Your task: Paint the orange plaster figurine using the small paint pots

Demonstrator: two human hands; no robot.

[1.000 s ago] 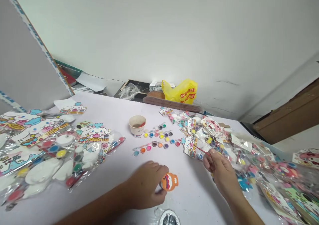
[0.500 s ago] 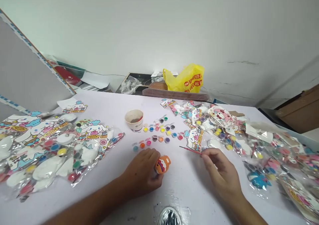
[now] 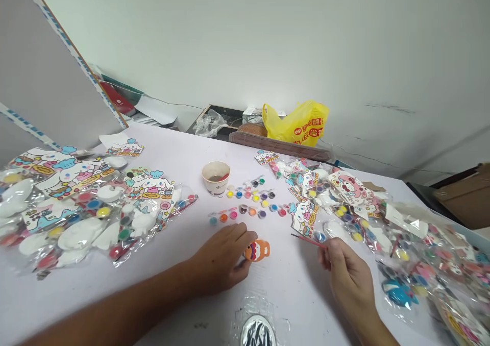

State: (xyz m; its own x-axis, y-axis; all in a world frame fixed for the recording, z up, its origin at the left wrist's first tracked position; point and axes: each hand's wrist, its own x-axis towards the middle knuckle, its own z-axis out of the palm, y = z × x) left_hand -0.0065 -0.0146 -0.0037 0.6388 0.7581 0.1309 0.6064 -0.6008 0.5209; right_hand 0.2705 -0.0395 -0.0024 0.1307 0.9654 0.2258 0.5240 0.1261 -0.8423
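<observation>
My left hand (image 3: 225,254) holds a small orange painted figure (image 3: 260,250) with white, red and purple on it, its fingers closed round the left end. In my right hand (image 3: 344,274) is a thin red paintbrush (image 3: 312,240), pinched between thumb and fingers, its dark tip pointing left. The brush is apart from the figure. Beyond my left hand lie small open paint pots (image 3: 252,212) in several colours. Behind them stands a paper cup (image 3: 216,178) holding dark liquid, with something red at its inside edge.
Clear bags with white figures and paints (image 3: 88,218) cover the left side; more bags (image 3: 360,208) lie on the right, one with a blue figure (image 3: 400,292). A round silvery object (image 3: 258,331) sits at the near edge. A yellow bag (image 3: 296,124) is behind the table.
The view has shifted and tilted. The orange figure has turned to lie more sideways in my left hand. My right hand has rotated with the brush, its fingers curled more closely.
</observation>
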